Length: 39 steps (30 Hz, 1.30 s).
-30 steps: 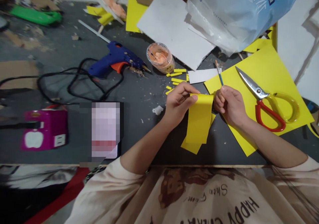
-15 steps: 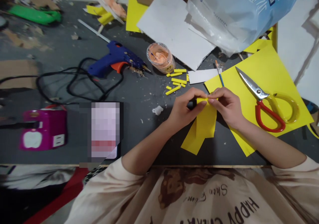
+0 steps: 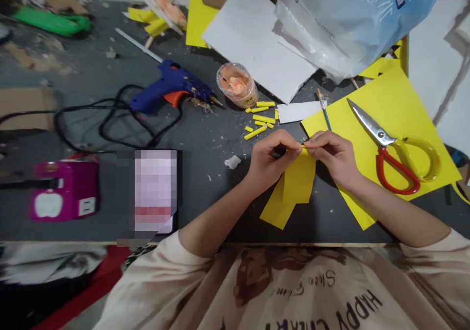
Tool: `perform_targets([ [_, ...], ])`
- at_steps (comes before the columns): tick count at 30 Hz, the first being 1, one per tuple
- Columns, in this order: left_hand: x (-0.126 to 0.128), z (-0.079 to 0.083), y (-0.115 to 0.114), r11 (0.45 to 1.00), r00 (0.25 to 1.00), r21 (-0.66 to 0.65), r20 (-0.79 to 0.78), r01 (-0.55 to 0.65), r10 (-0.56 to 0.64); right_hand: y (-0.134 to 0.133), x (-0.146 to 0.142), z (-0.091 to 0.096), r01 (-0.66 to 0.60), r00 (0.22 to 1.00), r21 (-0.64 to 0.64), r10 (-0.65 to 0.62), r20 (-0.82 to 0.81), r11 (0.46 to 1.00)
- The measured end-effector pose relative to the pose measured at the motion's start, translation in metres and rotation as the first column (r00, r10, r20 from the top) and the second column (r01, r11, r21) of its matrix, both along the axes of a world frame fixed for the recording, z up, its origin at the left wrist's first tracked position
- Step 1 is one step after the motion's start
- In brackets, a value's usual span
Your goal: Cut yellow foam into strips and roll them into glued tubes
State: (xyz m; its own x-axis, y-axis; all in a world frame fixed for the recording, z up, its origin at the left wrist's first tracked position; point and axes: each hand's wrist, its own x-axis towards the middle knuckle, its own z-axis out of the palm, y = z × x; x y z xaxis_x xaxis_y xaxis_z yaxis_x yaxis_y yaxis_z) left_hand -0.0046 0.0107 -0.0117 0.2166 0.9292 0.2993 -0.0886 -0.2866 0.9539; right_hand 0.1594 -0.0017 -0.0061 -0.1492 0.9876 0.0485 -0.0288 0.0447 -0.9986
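My left hand (image 3: 270,158) and my right hand (image 3: 332,154) meet fingertip to fingertip over the top edge of a yellow paper strip (image 3: 298,183), both pinching it where it curls. The strip hangs down toward me over another yellow piece (image 3: 274,211) lying on the dark table (image 3: 205,183). Several small rolled yellow paper tubes (image 3: 259,119) lie just beyond my left hand. A thin blue-handled paintbrush (image 3: 323,108) lies just beyond my right hand.
Red-and-yellow scissors (image 3: 392,146) rest on a large yellow sheet (image 3: 389,109) at right. A blue glue gun (image 3: 172,85) with black cord (image 3: 110,119), an orange paste jar (image 3: 237,84), white sheets (image 3: 253,36), a plastic bag (image 3: 348,16) and a magenta box (image 3: 64,190) surround them.
The wide strip held apart between my hands has been curled at its top. My hands have closed together and now pinch the rolled edge.
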Motion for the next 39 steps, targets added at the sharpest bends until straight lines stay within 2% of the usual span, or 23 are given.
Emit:
perform_targets([
  [5,0.0,-0.002,0.001,0.986,0.991,-0.17,0.134,0.004,0.019,0.0,0.001,-0.005,0.044,0.993,-0.106,-0.055,-0.102,0.993],
  [9,-0.002,-0.007,-0.001,0.967,0.982,-0.253,0.189,0.029,0.02,-0.001,0.001,-0.005,0.047,0.99,-0.102,-0.06,-0.128,0.994],
  [12,-0.004,-0.008,0.0,0.963,0.978,-0.269,0.207,0.034,0.023,-0.002,0.002,-0.004,0.053,0.992,-0.071,-0.06,-0.107,0.996],
  [15,-0.005,-0.004,0.001,0.978,0.982,-0.206,0.184,0.0,0.038,-0.002,0.003,-0.003,0.037,0.992,-0.089,-0.047,-0.119,0.995],
  [18,-0.005,0.002,0.002,0.997,0.996,-0.075,0.079,-0.023,0.029,-0.002,0.002,0.0,-0.006,0.989,-0.159,-0.017,-0.144,0.987],
  [22,-0.004,0.004,-0.001,0.998,0.997,0.032,-0.044,-0.059,0.06,-0.001,-0.001,0.006,-0.006,0.999,-0.169,0.0,-0.035,0.986],
  [26,-0.003,-0.001,-0.003,0.994,0.992,0.041,-0.074,-0.103,0.106,-0.001,-0.002,0.008,0.039,0.999,-0.135,-0.036,0.023,0.99],
  [31,-0.002,0.001,-0.004,0.988,0.983,-0.023,-0.109,-0.153,0.15,-0.001,-0.001,0.004,0.093,0.987,-0.026,-0.088,0.133,0.995],
  [36,-0.003,0.008,-0.004,0.978,0.984,-0.187,-0.168,-0.098,0.066,-0.002,0.001,0.006,0.071,0.949,0.098,-0.098,0.3,0.993],
  [39,-0.003,0.01,-0.002,0.98,0.979,-0.186,-0.204,-0.07,0.032,-0.001,0.003,0.008,0.014,0.921,0.168,-0.079,0.382,0.986],
])
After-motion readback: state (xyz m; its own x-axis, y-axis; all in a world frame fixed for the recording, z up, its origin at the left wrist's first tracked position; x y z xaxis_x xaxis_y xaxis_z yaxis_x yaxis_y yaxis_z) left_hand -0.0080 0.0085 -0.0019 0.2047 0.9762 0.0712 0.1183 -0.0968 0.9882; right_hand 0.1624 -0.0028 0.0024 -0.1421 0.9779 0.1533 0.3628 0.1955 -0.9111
